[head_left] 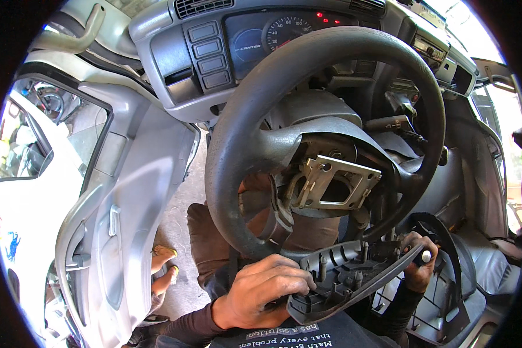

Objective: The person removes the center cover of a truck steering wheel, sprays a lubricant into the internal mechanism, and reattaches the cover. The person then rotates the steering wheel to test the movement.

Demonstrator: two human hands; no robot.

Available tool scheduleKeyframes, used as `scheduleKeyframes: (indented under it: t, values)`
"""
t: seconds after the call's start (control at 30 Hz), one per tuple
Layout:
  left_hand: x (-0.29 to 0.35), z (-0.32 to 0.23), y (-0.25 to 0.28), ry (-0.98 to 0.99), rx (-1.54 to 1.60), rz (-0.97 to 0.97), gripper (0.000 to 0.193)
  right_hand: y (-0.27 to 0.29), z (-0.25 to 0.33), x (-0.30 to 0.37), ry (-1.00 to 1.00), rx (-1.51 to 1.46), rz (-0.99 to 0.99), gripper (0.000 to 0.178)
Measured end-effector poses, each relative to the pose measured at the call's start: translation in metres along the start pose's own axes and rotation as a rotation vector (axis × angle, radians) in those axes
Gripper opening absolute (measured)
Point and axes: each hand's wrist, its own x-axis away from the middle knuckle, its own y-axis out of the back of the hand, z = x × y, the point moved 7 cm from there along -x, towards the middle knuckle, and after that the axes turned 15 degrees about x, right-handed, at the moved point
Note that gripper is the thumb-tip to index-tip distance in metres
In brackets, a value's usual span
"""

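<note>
My left hand (267,290) grips the left end of a black moulded plastic trim cover (342,278), fingers curled over its edge. The cover is tilted in front of my chest, its ribbed inner side with several posts facing up. At its right end my right hand (420,261) is closed around the edge; a white round tip of some object (426,256) shows by the fingers, the rest hidden. Just beyond stands a black steering wheel (325,49) with its centre uncovered, baring a metal bracket (339,182) with a square opening.
An instrument cluster (284,32) with red lights lies behind the wheel. A stalk lever (388,123) sticks out right of the column. At left is an open grey door (139,156), with another person's feet (163,269) on the ground beside it. Seats (435,180) are at right.
</note>
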Motion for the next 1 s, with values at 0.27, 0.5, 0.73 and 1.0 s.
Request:
scheduleKeyframes:
  t: [0.27,0.5,0.73,1.0]
  values:
    - [0.005,0.006,0.002,0.096,0.156,-0.046,0.042,0.013,-0.011,0.018,0.064,-0.089,-0.033,0.067]
    - [0.024,0.013,0.019,0.241,0.406,-0.044,0.037,-0.024,-0.023,-0.017,-0.458,0.076,0.133,0.034]
    - [0.025,0.026,0.021,0.289,0.311,-0.043,0.042,-0.066,0.014,-0.043,-0.198,0.912,0.049,0.029]
    - [0.021,0.035,0.024,0.300,0.308,-0.055,0.048,-0.071,0.024,-0.052,-0.185,0.767,0.169,0.046]
